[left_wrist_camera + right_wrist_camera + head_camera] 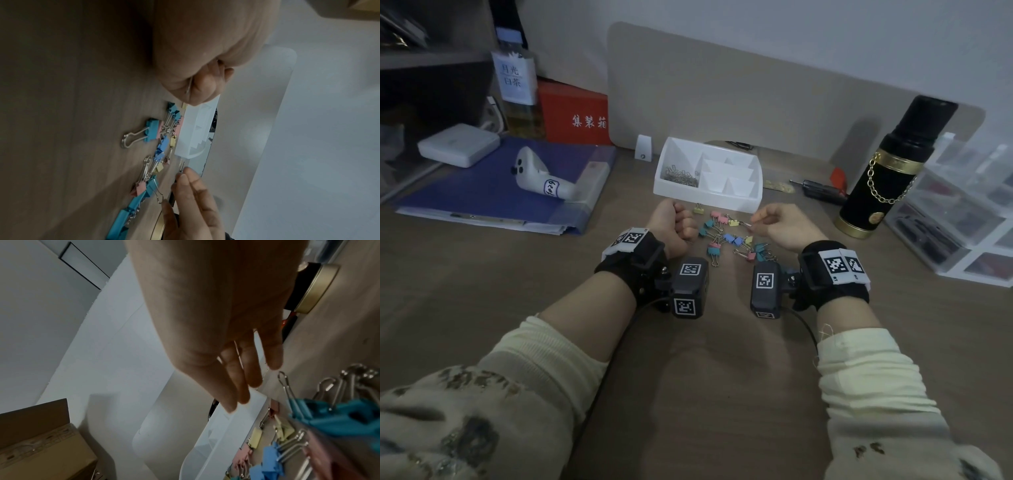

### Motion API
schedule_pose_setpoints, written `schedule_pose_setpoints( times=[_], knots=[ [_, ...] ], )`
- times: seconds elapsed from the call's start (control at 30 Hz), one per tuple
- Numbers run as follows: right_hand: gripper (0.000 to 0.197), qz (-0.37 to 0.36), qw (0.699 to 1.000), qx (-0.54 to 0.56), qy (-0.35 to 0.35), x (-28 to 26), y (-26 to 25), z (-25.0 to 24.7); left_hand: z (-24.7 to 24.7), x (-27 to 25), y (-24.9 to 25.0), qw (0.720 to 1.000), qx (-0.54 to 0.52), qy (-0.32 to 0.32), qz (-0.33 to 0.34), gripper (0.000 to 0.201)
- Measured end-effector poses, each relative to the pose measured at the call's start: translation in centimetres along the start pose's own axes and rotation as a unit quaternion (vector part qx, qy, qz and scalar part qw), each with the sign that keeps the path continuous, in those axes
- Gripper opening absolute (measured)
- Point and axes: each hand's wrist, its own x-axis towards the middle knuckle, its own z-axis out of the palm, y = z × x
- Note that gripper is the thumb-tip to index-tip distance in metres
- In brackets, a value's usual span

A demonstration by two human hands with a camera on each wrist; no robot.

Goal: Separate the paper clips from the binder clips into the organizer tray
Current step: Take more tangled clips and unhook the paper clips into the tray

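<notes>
The white organizer tray [705, 200] stands at the back of the desk, and its left compartment holds a heap of paper clips [681, 174]. Colourful binder clips [726, 236] lie scattered just in front of it, between my hands. My left hand [678, 222] is curled into a fist to their left; in the left wrist view a thin paper clip wire [189, 87] sticks out of that fist. My right hand [755, 219] is on their right, thumb and forefinger pinching a paper clip [745, 224] at the desk surface. The tray [191, 134] lies just beyond both hands.
A black and gold flask [887, 171] stands right of the tray, with a screwdriver [822, 188] beside it and clear plastic drawers [962, 212] further right. At the left are a blue binder [482, 195], a white controller [541, 178], a red box [575, 113] and a bottle [517, 85].
</notes>
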Motion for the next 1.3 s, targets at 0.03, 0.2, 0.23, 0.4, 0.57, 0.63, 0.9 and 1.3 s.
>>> schedule_pose_setpoints(
  times=[0.03, 0.2, 0.23, 0.4, 0.57, 0.63, 0.9, 1.3],
  knots=[
    [0.014, 0.005, 1.000, -0.014, -0.025, 0.0, 0.0, 0.0, 0.0, 0.0, 0.0, 1.000, 0.001, 0.000, 0.000, 0.040],
    [0.021, 0.011, 0.998, -0.030, -0.055, 0.3, -0.1, 0.5, 0.1, -0.3, 0.1, 1.000, 0.004, 0.005, 0.001, 0.040],
    [0.024, 0.011, 0.998, -0.028, -0.054, 0.4, -0.2, 0.6, 0.1, -0.3, 0.1, 1.000, 0.005, 0.007, 0.002, 0.040],
    [0.048, 0.007, 0.995, -0.046, -0.086, 1.8, -0.8, 1.7, 0.0, -0.5, 0.3, 1.000, -0.001, 0.010, 0.002, 0.039],
    [0.064, 0.016, 0.984, -0.085, -0.157, 3.8, -2.5, 2.1, -0.1, -0.4, 0.6, 1.000, -0.016, 0.015, -0.001, 0.041],
    [0.067, -0.001, 0.976, -0.132, -0.170, 4.7, -2.8, 2.2, 0.0, -0.2, 0.7, 1.000, -0.020, 0.018, -0.002, 0.041],
    [0.020, -0.035, 0.962, -0.185, -0.198, 6.1, -2.8, 2.0, -0.1, 0.6, 1.3, 1.000, -0.020, 0.023, 0.000, 0.039],
    [0.020, -0.026, 0.974, -0.181, -0.131, 7.6, -4.2, -0.9, 0.7, 1.6, 5.2, 0.999, -0.028, 0.014, 0.018, 0.056]
  ],
)
